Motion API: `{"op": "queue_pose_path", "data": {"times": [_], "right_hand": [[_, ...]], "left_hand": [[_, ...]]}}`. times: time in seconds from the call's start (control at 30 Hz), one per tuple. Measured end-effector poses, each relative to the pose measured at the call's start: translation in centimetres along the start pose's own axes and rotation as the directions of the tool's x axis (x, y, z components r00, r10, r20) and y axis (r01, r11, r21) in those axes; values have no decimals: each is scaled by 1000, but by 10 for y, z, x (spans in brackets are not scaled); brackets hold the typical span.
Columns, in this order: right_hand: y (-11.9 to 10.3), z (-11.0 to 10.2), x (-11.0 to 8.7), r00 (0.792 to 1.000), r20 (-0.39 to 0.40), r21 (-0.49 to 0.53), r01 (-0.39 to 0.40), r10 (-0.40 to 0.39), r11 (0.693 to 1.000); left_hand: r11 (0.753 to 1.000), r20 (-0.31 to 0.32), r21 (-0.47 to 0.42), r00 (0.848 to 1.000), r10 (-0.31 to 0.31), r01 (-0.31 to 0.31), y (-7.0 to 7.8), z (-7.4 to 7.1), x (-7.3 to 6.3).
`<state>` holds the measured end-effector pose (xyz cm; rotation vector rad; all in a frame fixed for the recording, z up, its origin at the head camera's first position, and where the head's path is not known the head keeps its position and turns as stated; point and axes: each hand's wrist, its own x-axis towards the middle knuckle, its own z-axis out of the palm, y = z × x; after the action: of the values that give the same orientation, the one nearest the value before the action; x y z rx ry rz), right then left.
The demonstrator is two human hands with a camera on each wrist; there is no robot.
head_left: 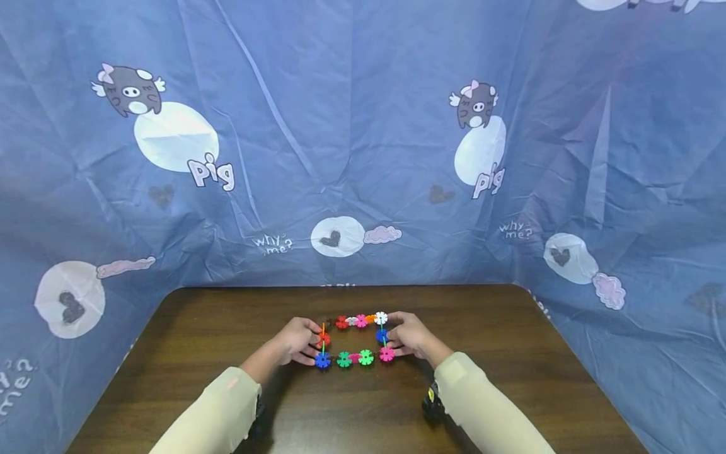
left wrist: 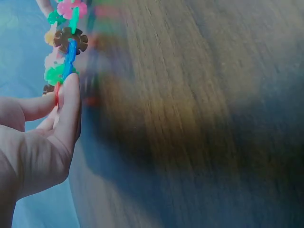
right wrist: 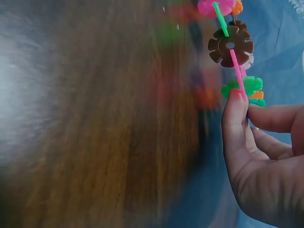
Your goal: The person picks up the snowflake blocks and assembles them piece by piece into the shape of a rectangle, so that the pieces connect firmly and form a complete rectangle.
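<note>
Both hands hold a rectangular frame of interlocking plastic snowflake discs (head_left: 365, 357) by its two short sides, close over the table. On the left side, my left hand (head_left: 297, 340) pinches near a red disc (head_left: 323, 339) and a blue corner disc (head_left: 322, 360). Opposite, my right hand (head_left: 411, 335) grips beside a blue disc (head_left: 382, 335), between a white corner disc (head_left: 380, 318) and a pink one (head_left: 387, 354). The left wrist view has thumb and fingers at a blue disc (left wrist: 70, 59); the right wrist view has them on a pink disc (right wrist: 238, 73).
A dark brown wooden table (head_left: 187, 353) lies beneath the hands. Behind it and along both sides hangs a blue cloth (head_left: 351, 126) printed with pigs and words. A black wrist device (head_left: 433, 403) sits at the right sleeve cuff.
</note>
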<state>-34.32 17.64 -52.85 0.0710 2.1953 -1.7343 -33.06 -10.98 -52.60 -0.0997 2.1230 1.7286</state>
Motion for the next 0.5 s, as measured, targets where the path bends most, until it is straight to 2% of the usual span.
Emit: {"op": "queue_pose_path", "data": {"times": [0.27, 0.5], "right_hand": [[4, -1, 7, 1000, 15, 13, -27, 27, 1000], [5, -2, 10, 998, 27, -17, -54, 54, 998]], "left_hand": [[1000, -16, 1, 1000, -3, 3, -6, 0, 6], [1000, -22, -17, 1000, -10, 10, -10, -4, 6]]}}
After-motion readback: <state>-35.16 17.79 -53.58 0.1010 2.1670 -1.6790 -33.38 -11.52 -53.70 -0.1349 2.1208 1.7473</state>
